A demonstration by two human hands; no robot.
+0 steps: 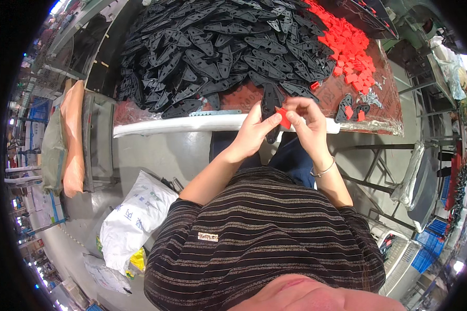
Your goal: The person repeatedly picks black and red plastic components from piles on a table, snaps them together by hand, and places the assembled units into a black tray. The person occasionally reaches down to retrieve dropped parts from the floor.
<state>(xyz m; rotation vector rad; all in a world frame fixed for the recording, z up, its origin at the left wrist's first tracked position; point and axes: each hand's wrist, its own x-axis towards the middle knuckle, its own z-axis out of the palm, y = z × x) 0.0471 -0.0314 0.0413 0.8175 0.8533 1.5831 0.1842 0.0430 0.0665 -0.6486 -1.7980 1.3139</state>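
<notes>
In front of my body, over the table's near edge, my left hand [256, 128] grips a long black plastic part [270, 101] with pointed ends, held upright. The fingers and thumb of my right hand [310, 122] pinch a small red plastic piece [284, 118] against that part's side. My left thumb also presses toward the red piece. Just beyond my hands spreads a large heap of the same black plastic parts [207, 57]. To the right of it lies a pile of red plastic pieces [347, 52].
Small metal screws [371, 98] lie near the table's right side. Two black parts with red pieces on them [345, 108] rest beside the screws. A white padded roll [181, 125] lines the table's front edge. On the floor at left sits a white sack [137, 212].
</notes>
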